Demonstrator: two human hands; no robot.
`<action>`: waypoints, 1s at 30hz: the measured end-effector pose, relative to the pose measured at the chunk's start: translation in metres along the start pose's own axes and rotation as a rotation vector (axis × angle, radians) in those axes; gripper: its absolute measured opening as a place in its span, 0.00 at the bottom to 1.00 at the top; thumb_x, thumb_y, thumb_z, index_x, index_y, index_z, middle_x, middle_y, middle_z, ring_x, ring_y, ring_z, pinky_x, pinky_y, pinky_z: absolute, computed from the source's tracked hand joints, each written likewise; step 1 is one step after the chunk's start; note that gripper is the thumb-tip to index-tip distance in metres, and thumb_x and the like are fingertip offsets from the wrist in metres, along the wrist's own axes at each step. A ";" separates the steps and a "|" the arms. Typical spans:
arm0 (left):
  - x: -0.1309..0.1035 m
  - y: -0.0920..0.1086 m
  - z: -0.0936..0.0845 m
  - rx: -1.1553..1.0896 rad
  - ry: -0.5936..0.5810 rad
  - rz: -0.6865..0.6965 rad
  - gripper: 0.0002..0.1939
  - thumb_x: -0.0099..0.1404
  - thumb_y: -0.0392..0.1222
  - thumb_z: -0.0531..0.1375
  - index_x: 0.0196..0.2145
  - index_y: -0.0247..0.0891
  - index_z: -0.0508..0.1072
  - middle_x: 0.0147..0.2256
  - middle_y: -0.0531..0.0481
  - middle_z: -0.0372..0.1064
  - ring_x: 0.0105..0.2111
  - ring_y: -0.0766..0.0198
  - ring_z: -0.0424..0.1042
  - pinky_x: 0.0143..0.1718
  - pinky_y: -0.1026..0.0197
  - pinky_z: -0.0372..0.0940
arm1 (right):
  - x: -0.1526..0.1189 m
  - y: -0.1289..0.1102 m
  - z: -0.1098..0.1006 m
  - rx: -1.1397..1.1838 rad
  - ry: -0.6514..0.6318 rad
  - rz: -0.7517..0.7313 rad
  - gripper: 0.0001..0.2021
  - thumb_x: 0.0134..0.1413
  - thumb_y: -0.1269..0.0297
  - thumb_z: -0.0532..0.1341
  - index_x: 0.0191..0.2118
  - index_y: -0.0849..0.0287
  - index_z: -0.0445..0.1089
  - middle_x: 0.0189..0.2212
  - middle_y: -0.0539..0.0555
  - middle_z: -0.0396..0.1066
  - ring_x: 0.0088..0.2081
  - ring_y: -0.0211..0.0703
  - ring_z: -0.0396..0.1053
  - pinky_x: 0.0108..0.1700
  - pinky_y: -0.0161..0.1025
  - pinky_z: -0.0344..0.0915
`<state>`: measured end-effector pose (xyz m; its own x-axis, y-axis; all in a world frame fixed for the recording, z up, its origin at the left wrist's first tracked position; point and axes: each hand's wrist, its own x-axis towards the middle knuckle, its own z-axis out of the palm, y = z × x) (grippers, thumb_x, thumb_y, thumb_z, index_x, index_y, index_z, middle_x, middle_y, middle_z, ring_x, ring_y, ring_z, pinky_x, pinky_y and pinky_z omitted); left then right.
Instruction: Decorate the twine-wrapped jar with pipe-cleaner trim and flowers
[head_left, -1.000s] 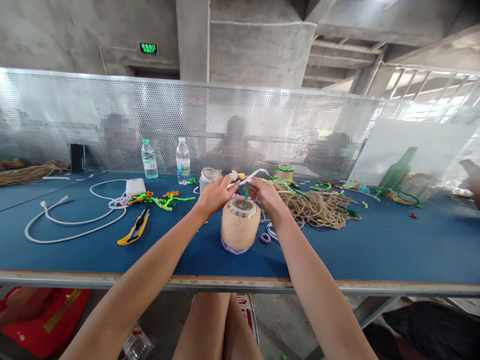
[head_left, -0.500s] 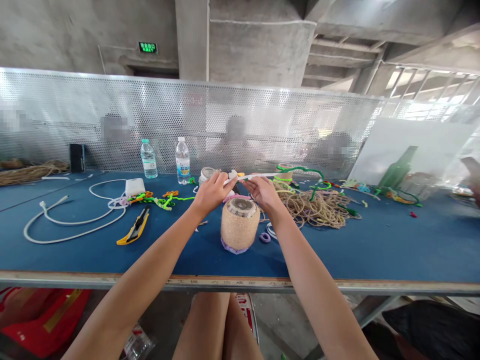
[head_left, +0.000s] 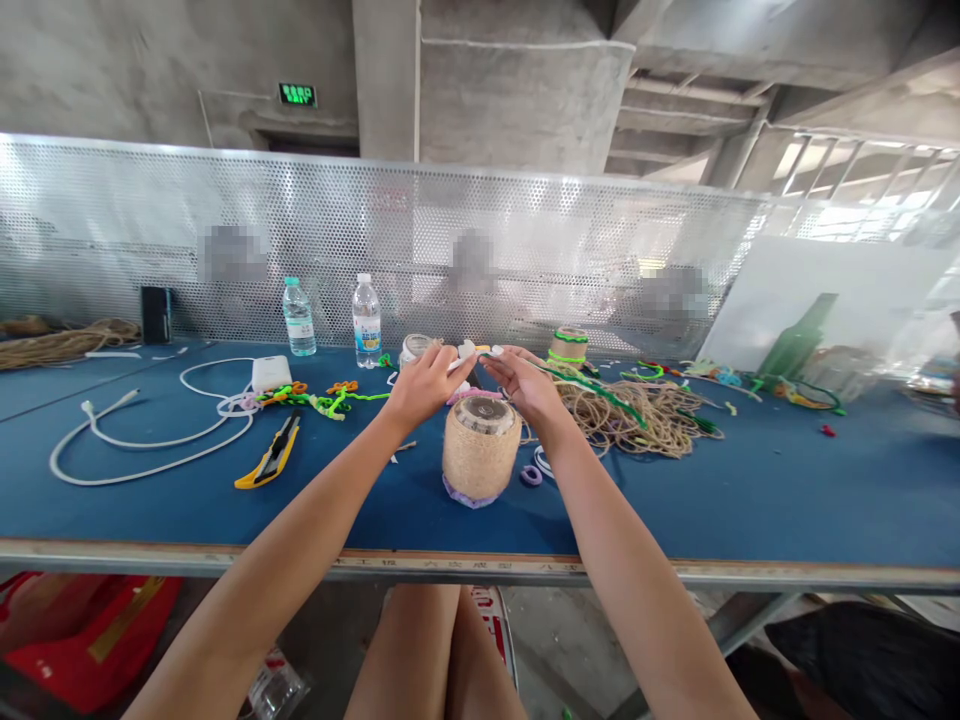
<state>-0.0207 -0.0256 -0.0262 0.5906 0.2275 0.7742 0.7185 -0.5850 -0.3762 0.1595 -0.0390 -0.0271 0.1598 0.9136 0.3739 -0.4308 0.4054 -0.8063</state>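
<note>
- A green pipe cleaner (head_left: 592, 388) is pinched between both hands just behind the twine-wrapped jar (head_left: 481, 448); its tail trails right over the twine pile (head_left: 637, 415).
- Left hand (head_left: 429, 385) and right hand (head_left: 525, 385) each grasp one end, fingertips nearly touching.
- Judged step: joining or twisting the ends; next calls for a firm pinch.
- A yellow knife (head_left: 271, 455) lies well left of the jar.

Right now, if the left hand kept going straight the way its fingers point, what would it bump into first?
Probably the right hand: the left hand points rightward at it across a small gap above the twine-wrapped jar. Depth is uncertain.
</note>
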 end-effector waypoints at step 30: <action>-0.002 -0.004 0.010 -0.001 0.107 0.045 0.17 0.73 0.40 0.44 0.49 0.41 0.71 0.33 0.44 0.65 0.35 0.60 0.64 0.30 0.63 0.58 | -0.001 -0.006 0.002 -0.034 0.179 -0.012 0.04 0.49 0.74 0.65 0.28 0.61 0.72 0.24 0.49 0.76 0.26 0.33 0.74 0.37 0.31 0.74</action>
<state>-0.0204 -0.0158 -0.0313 0.5792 0.1166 0.8068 0.6920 -0.5935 -0.4110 0.1602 -0.0425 -0.0212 0.3218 0.8987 0.2980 -0.3979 0.4140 -0.8187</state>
